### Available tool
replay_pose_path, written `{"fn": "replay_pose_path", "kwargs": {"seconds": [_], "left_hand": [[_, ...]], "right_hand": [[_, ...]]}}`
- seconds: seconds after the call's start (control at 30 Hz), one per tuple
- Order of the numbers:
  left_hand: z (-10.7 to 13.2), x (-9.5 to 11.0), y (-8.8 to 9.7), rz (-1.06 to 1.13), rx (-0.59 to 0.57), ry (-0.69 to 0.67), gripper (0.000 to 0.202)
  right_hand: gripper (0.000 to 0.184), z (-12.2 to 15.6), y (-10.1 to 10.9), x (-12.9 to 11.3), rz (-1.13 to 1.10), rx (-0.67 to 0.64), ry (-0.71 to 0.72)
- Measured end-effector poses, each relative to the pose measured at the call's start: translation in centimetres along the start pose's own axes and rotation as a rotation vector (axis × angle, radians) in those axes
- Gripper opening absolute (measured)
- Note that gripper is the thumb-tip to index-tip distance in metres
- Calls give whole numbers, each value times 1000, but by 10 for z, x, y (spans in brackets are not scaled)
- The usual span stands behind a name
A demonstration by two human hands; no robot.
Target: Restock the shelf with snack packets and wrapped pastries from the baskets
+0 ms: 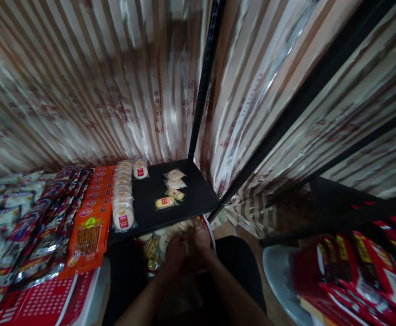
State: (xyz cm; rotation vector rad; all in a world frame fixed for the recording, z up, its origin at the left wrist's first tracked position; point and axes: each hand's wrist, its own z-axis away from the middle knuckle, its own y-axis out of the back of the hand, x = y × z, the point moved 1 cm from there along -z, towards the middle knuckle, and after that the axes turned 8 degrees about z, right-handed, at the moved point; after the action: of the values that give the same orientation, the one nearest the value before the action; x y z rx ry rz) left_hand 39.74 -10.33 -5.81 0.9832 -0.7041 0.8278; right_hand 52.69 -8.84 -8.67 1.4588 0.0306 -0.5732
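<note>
My left hand [176, 250] and my right hand [201, 236] are close together over a container [213, 239] of individually wrapped snacks, low between my knees. Pale round wrapped rice crackers [164, 242] and yellow wrapped snacks [152, 249] lie in it beside my left hand. The fingers of both hands are dark and blurred, so I cannot make out what they hold. Just beyond, on the black shelf [150, 210], lie two pale round crackers [176, 184] and two yellow packets [164, 202]. A row of wrapped rice crackers [123, 219] runs along their left.
Orange snack bags [88, 235], dark shiny bags [53, 235] and white packets [1, 222] fill the shelf leftward. A red basket [38, 301] is below them. Black metal posts [206, 77] rise at the corner. Right stand a grey basin [279, 276] and red packages [370, 267].
</note>
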Motion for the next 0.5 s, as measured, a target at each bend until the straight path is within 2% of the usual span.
{"fn": "replay_pose_path", "kwargs": {"seconds": [0.23,0.5], "left_hand": [[-5,-8,0,-16,-17,22,29],[-3,-10,-4,58,-8,30,38]], "right_hand": [[41,3,4,7,-32,31,29],[35,44,27,10,-28,56,63]]}}
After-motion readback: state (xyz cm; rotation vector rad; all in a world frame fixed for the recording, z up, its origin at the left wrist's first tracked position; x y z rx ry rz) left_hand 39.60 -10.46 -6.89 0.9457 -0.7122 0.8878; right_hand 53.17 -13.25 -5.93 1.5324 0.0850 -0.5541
